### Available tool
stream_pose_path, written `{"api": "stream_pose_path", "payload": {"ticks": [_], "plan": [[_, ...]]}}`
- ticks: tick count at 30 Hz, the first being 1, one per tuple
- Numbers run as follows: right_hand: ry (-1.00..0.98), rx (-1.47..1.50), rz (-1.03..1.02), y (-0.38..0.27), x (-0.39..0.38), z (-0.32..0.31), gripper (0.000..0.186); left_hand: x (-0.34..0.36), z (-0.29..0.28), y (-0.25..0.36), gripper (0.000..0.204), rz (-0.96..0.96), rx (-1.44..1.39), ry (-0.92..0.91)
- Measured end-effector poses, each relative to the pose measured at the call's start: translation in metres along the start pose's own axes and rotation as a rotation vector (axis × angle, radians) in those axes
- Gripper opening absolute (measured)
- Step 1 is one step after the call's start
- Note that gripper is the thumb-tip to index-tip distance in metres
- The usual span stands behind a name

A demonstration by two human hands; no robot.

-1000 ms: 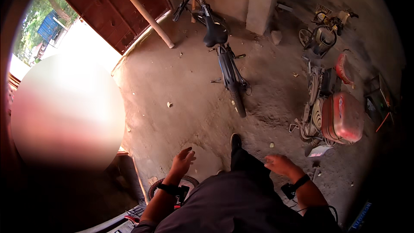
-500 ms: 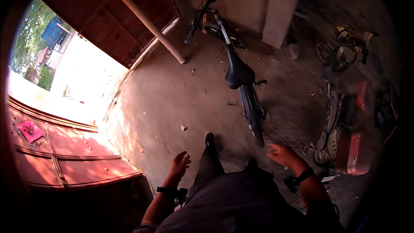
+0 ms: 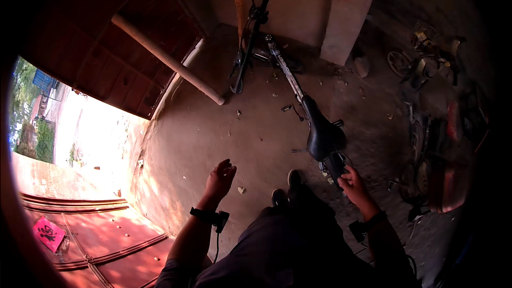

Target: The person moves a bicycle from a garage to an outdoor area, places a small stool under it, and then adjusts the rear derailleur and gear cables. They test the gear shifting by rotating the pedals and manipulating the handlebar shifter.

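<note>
A dark bicycle with a black saddle (image 3: 326, 137) stands ahead of me, its rear end nearest my body and its handlebar (image 3: 255, 26) turned at the far end. My right hand (image 3: 354, 186) is beside the black rear mudguard (image 3: 336, 166), fingers loosely bent and apart; whether the fingertips touch it I cannot tell. Over bare floor to the left hovers my left hand (image 3: 220, 179), its fingers half curled and holding nothing. Each wrist carries a black strap with a small device.
A wooden pole (image 3: 170, 61) leans near the dark red door leaf at the far left. Beside the bright doorway is another red panel (image 3: 122, 234). A pillar (image 3: 349, 16) rises beyond the bicycle. Parked on the right are a scooter (image 3: 421, 154) and a small bike (image 3: 421, 64).
I have come nearer the bicycle, and its saddle now lies closer to me. My right hand has reached the rear mudguard area. Both my shoes now show side by side.
</note>
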State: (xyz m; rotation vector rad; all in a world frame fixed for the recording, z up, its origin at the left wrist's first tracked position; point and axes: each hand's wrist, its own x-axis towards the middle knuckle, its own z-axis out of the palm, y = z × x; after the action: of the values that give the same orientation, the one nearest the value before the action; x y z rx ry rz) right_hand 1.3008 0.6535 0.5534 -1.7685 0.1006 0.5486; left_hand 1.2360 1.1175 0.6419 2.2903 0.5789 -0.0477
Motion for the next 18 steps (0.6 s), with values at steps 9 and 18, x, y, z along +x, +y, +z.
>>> {"api": "stream_pose_path", "payload": {"ticks": [9, 18], "plan": [[0.117, 0.451, 0.394, -0.029, 0.094, 0.029, 0.086, 0.154, 0.005, 0.062, 0.053, 0.139, 0.204, 0.022], [0.202, 0.889, 0.3, -0.053, 0.107, 0.06, 0.085, 0.309, 0.008, 0.079, 0.065, 0.194, 0.391, 0.016]]}}
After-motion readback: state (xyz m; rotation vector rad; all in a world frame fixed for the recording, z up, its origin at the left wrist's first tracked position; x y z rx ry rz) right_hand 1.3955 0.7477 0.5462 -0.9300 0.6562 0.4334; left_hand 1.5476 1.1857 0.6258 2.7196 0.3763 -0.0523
